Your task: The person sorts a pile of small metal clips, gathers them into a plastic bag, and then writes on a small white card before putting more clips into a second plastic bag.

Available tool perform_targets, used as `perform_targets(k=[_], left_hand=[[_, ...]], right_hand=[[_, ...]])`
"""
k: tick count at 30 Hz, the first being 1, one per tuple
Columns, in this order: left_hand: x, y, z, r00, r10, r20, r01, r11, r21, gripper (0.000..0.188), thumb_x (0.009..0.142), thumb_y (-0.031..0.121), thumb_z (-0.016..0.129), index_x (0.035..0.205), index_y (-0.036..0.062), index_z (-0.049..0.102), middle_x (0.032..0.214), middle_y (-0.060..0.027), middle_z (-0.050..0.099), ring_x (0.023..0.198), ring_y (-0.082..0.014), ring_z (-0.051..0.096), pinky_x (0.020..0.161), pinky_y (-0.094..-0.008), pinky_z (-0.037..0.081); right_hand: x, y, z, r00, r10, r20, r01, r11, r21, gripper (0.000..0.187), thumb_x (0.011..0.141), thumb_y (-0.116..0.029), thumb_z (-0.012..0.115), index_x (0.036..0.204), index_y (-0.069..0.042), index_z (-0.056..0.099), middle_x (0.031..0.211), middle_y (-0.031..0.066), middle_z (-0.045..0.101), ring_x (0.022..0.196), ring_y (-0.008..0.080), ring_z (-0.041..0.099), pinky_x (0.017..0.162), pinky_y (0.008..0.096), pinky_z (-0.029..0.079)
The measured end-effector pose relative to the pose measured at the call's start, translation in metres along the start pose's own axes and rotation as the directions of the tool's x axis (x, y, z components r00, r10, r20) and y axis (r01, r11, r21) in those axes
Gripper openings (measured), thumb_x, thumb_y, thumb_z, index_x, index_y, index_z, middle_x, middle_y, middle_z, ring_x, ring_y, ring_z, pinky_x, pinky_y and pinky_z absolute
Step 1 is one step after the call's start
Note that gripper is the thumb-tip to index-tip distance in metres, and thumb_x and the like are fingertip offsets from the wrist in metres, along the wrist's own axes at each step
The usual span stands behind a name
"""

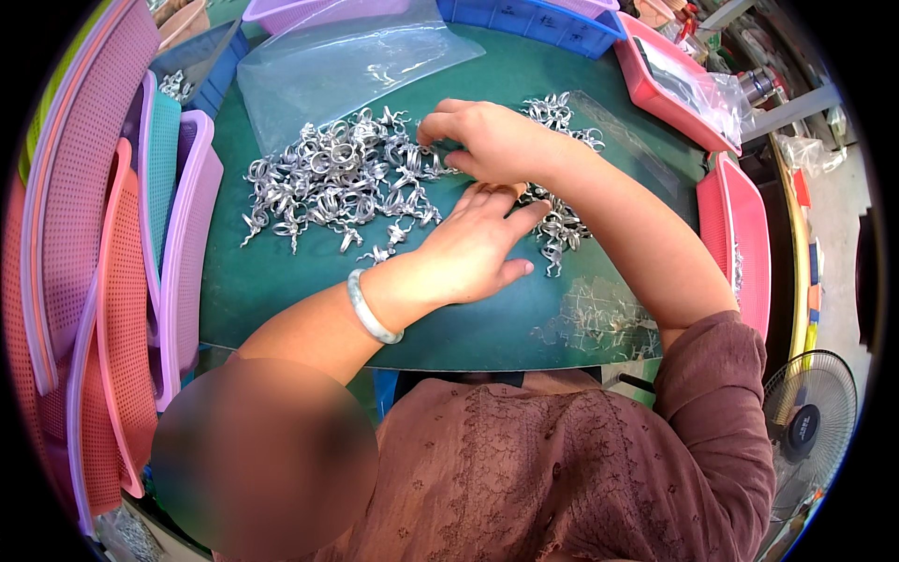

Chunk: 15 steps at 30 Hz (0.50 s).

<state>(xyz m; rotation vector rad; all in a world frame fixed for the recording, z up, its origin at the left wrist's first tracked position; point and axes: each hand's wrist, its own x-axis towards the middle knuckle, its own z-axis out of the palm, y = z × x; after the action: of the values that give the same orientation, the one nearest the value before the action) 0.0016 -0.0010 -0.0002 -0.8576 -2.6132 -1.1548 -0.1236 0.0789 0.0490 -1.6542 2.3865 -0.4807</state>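
A large heap of small silvery metal pieces (332, 173), each with a ring-like loop and wavy prongs, lies on a green table mat (412, 328). A smaller group of the same metal pieces (560, 225) is to its right. My left hand (478, 245), with a pale bangle (373, 309) on its wrist, rests palm down between the two groups, thumb apart and fingers stretched toward the smaller one. Above it, my right hand (492, 140) bends over the right edge of the large heap. Its thumb and forefinger curve toward the pieces with a gap between them.
Stacked purple, teal and coral baskets (192, 244) line the left side. A clear plastic bag (346, 70) lies behind the heap. Blue trays (534, 25) stand at the back, pink trays (740, 234) on the right. A fan (805, 426) is at lower right.
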Motion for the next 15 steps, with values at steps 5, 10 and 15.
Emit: perform_targets(k=[5,10,15], left_hand=[[0.001,0.001,-0.002,0.999,-0.016,0.031,0.017,1.0,-0.011,0.063,0.072,0.016,0.072,0.13,0.0049,0.047,0.128,-0.0221,0.041,0.124,-0.0408,0.035,0.105,-0.048,0.028],[0.001,0.0,0.0,1.0,0.002,-0.002,-0.002,1.0,0.008,0.063,0.072,0.016,0.072,0.13,0.0053,0.047,0.127,-0.022,0.042,0.124,-0.0403,0.035,0.105,-0.0477,0.029],[0.001,0.002,-0.002,1.0,-0.008,0.019,0.008,1.0,-0.005,0.064,0.072,0.015,0.072,0.13,0.0051,0.047,0.126,-0.0221,0.042,0.124,-0.0402,0.035,0.105,-0.0476,0.029]], right_hand=[[-0.001,-0.001,0.005,0.999,-0.01,-0.054,0.013,0.998,0.056,0.038,0.073,0.003,0.062,0.109,-0.007,0.058,0.098,0.0115,0.059,0.089,0.031,0.061,0.077,0.0392,0.05],[-0.004,0.0,-0.002,0.999,-0.016,0.033,0.013,0.994,0.105,0.03,0.076,-0.001,0.061,0.103,-0.012,0.063,0.097,0.0121,0.06,0.09,0.0337,0.059,0.078,0.0421,0.048],[-0.007,0.009,0.0,0.996,-0.062,-0.057,0.066,0.996,0.067,0.027,0.075,-0.003,0.062,0.101,-0.011,0.065,0.095,0.0116,0.058,0.09,0.0329,0.059,0.078,0.0418,0.048]])
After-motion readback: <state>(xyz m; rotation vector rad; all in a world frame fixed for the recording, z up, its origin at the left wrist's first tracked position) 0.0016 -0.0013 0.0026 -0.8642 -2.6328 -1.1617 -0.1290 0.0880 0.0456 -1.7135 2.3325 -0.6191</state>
